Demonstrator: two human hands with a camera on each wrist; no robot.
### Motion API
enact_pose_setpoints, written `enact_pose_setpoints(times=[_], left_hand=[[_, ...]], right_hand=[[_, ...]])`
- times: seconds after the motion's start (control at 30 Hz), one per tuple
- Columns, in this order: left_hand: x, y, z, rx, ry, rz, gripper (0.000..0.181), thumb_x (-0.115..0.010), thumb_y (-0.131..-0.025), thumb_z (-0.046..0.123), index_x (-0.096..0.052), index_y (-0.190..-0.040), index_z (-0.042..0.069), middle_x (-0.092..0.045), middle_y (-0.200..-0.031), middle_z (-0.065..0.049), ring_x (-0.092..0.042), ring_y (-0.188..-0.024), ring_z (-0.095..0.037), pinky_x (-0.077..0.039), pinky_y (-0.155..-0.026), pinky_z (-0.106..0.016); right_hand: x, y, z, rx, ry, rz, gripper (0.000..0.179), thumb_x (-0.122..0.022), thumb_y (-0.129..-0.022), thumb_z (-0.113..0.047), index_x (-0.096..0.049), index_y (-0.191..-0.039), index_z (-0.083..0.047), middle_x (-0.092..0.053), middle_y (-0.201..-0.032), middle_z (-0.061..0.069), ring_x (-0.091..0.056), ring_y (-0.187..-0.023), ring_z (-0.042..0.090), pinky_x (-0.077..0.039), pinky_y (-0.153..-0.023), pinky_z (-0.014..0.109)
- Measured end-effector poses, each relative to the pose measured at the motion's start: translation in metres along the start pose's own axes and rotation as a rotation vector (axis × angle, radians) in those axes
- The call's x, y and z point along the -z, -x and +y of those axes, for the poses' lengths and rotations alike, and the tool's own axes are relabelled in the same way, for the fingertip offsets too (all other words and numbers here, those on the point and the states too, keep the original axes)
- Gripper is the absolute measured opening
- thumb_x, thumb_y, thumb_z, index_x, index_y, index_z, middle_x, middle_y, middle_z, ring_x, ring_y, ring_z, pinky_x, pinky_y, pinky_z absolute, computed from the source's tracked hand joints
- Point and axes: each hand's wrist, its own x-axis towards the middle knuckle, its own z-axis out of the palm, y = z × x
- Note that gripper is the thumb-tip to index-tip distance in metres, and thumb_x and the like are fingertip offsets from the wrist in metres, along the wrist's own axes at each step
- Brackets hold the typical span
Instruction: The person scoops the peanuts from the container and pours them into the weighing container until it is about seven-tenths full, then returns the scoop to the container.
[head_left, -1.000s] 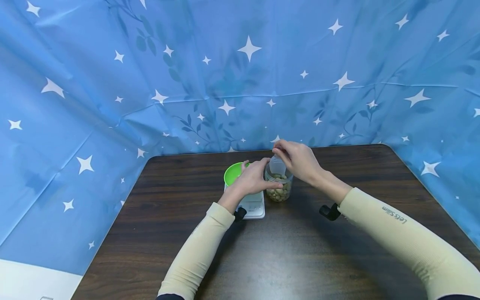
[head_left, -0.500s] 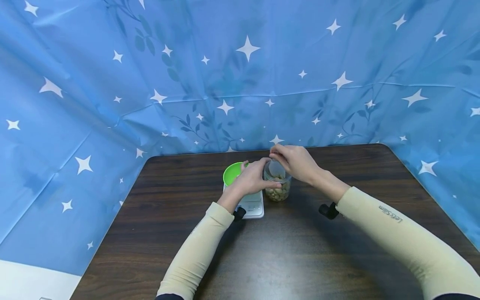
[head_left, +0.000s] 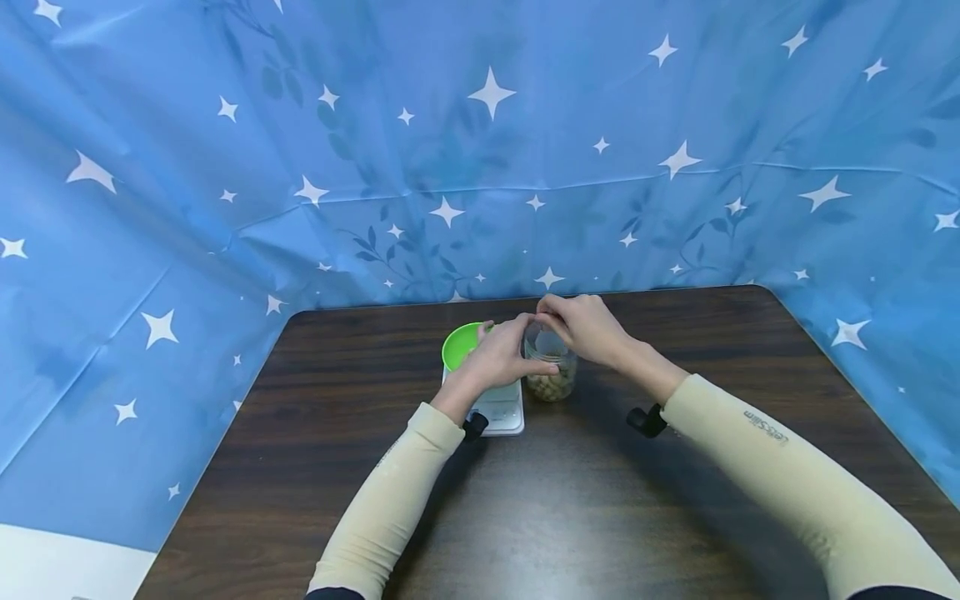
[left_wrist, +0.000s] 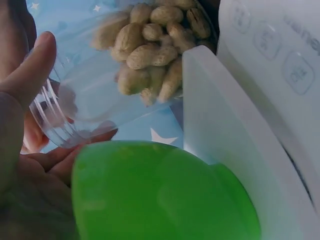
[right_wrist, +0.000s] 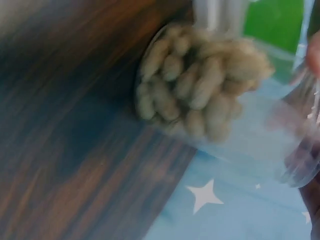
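A clear jar (head_left: 551, 367), part-filled with peanuts in their shells (left_wrist: 152, 50), stands upright at the far middle of the table. My left hand (head_left: 497, 357) holds it near the rim, the thumb on the near side and fingers reaching round behind. Over the mouth, my right hand (head_left: 596, 332) pinches the handle of a translucent scoop (head_left: 546, 340), whose bowl is down inside the jar. Left of the jar sits a green bowl (head_left: 459, 345) on a white kitchen scale (head_left: 504, 415), partly covered by the left hand. The scoop's contents cannot be made out.
The dark wooden table (head_left: 570, 517) spreads out in front of both arms. Behind its far edge hangs a blue curtain (head_left: 450, 150) with white stars. The scale stands close beside the jar.
My right hand has moved a little down and left, taking the scoop deeper into the jar. The left hand keeps its hold, and the head view has shifted slightly.
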Motion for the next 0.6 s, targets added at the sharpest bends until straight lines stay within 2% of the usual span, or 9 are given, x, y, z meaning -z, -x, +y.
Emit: enact_pose_setpoints(times=[0.23, 0.4, 0.6], left_hand=[[0.001, -0.002, 0.002, 0.011, -0.002, -0.005, 0.089, -0.080, -0.087, 0.053, -0.040, -0.154, 0.011, -0.060, -0.144, -0.003, -0.057, -0.129, -0.018, -0.022, -0.114, -0.064], [0.000, -0.001, 0.003, 0.006, 0.019, -0.006, 0.090, -0.080, -0.087, 0.052, -0.040, -0.155, 0.009, -0.057, -0.148, -0.005, -0.055, -0.132, -0.020, -0.024, -0.113, -0.065], [0.000, -0.001, 0.003, 0.014, 0.004, -0.008, 0.091, -0.080, -0.087, 0.053, -0.039, -0.155, 0.010, -0.055, -0.149, -0.003, -0.055, -0.132, -0.018, -0.025, -0.113, -0.062]], right_hand=[[-0.001, -0.011, -0.004, -0.100, 0.016, -0.039, 0.015, -0.064, -0.104, -0.017, -0.070, -0.099, -0.004, -0.065, -0.073, 0.004, -0.053, -0.052, 0.012, -0.048, -0.055, 0.036], [-0.002, -0.011, -0.005, -0.187, 0.038, -0.052, 0.017, -0.064, -0.104, -0.017, -0.069, -0.098, -0.002, -0.063, -0.070, 0.003, -0.055, -0.053, 0.014, -0.048, -0.055, 0.036], [-0.002, -0.011, -0.012, -0.215, 0.132, -0.079, 0.017, -0.064, -0.104, -0.017, -0.067, -0.096, -0.002, -0.060, -0.066, 0.003, -0.053, -0.050, 0.015, -0.047, -0.052, 0.036]])
